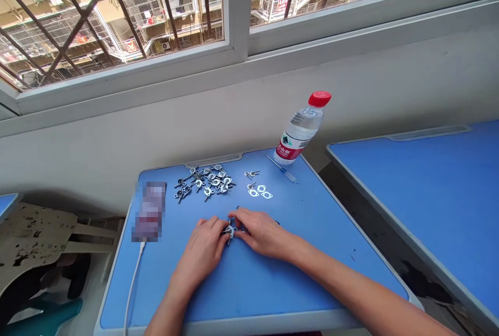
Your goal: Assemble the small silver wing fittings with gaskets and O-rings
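Note:
Near the middle of the blue desk (312, 268), a small metal part with an oval flange (231, 231) sits between my two hands. My left hand (205, 242) pinches its left side with thumb and fingertips. From the right, my right hand (261, 229) closes thumb and fingers on the same part; whether those fingers also hold something smaller is hidden. Beyond the hands lies a heap of similar metal parts (208, 190). To the heap's right are several thin oval plates (266, 195) and a few small metal pieces with stems (251, 173).
A red-capped water bottle (298, 136) stands at the far right corner, beside a thin pen-like tool (286, 172). At left lies a blurred phone-like object (150, 211) with a white cable (134, 273). Another blue desk (424, 185) is to the right, a stool (42, 234) to the left.

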The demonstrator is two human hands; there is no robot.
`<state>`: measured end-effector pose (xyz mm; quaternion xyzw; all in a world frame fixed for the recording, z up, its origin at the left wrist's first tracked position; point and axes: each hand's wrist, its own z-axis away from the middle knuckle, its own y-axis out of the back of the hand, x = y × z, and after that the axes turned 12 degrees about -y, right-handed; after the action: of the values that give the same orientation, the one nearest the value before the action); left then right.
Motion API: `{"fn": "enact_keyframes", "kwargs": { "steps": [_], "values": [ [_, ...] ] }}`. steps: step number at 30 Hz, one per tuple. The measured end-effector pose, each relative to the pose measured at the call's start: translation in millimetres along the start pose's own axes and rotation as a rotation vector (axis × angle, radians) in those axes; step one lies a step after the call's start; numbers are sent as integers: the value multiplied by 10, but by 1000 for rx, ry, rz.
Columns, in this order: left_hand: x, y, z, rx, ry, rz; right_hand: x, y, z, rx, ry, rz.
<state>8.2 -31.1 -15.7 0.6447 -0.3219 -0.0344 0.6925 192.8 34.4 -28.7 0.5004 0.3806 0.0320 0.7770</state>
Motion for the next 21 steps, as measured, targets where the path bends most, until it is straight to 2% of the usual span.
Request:
{"fn": "enact_keyframes", "kwargs": {
  "steps": [5,11,21],
  "values": [
    [-3,-41,-6,7,39,-75,-119,-49,96,43,-79,76],
    [16,-81,2,40,49,-125,-250,-80,121,-12,-172,221],
    [42,12,19,-7,12,4,-129,-27,90,-74,-109,100]
  ]
}}
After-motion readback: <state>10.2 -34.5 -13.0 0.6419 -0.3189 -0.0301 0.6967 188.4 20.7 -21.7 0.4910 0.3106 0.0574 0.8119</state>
